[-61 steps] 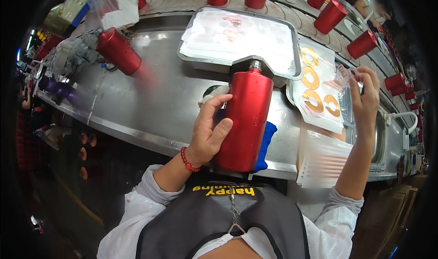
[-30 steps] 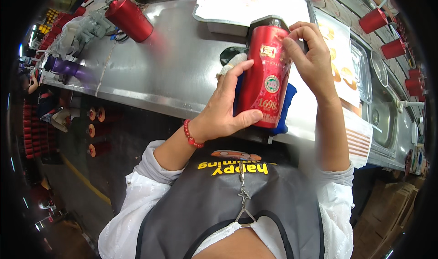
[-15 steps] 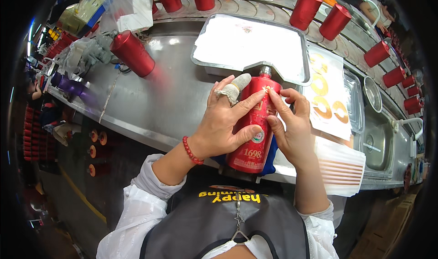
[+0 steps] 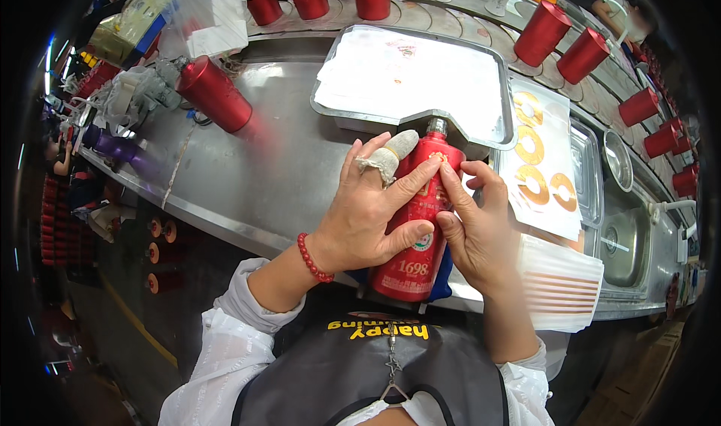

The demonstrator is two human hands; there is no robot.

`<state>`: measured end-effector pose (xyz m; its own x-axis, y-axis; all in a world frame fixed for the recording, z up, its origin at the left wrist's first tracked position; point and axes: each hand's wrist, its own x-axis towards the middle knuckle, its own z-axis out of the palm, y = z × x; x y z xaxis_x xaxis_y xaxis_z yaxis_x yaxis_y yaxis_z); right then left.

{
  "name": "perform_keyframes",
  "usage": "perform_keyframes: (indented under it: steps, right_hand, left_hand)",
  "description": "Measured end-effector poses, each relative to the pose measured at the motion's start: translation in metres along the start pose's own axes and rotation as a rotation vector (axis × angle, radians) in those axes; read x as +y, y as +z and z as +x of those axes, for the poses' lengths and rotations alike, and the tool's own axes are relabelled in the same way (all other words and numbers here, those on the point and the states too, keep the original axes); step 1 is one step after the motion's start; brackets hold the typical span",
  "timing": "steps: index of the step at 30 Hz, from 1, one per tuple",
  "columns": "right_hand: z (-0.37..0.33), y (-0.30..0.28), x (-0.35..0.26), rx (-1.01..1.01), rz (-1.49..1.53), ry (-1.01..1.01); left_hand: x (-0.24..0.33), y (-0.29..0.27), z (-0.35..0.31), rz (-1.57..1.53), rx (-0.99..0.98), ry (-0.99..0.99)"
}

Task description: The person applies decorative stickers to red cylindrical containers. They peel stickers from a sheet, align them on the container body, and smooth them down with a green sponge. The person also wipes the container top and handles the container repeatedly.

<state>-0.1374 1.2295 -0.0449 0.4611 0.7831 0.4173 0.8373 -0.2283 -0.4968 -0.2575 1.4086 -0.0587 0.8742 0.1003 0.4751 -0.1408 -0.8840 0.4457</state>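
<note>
A red bottle [image 4: 406, 274] with a clear cap leans toward me at the counter's front edge, its label facing up. My left hand [image 4: 369, 216] lies over its left side, fingers stretched and apart, index fingertip and thumb touching the front. A pale cloth finger cover [image 4: 391, 158] is on one of its fingers. On the bottle's right side my right hand [image 4: 481, 223] rests its index fingertip and thumb, other fingers bent outward. Both index fingertips meet at a small gold emblem [image 4: 438, 156] below the neck, partly hidden. Some blue cloth [image 4: 444, 276] shows beneath the bottle.
A metal tray [image 4: 324, 102] with white sheets stands beyond the bottle. At right lie a sheet with gold rings [image 4: 530, 145], striped white strips [image 4: 559, 291] and a sink [image 4: 629, 249]. One red bottle [image 4: 214, 94] stands left; others ride a conveyor [image 4: 451, 25] behind.
Red bottles on the conveyor have moved to the right, and another has come in at the left. My hands stay on the bottle with almost the same hold; the view has shifted slightly.
</note>
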Motion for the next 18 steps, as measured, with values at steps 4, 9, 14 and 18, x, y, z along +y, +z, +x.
perform_keyframes:
  steps: [4, 9, 14, 18]
  right_hand:
    - [-0.0005, -0.0007, -0.0012, -0.022, -0.007, 0.02]
    - [-0.0038, -0.0015, -0.0013, -0.029, 0.002, 0.01]
    - [-0.0042, -0.0009, -0.0017, -0.022, 0.027, 0.019]
    - [-0.0047, -0.0019, -0.0024, -0.028, 0.033, 0.026]
  left_hand:
    - [-0.0018, -0.0012, 0.0018, -0.026, -0.006, 0.01]
    - [-0.0042, -0.0005, -0.0011, -0.081, 0.002, 0.011]
    - [-0.005, 0.0019, -0.0009, -0.135, 0.017, -0.006]
    - [-0.0064, 0.003, -0.0025, -0.147, 0.022, 0.004]
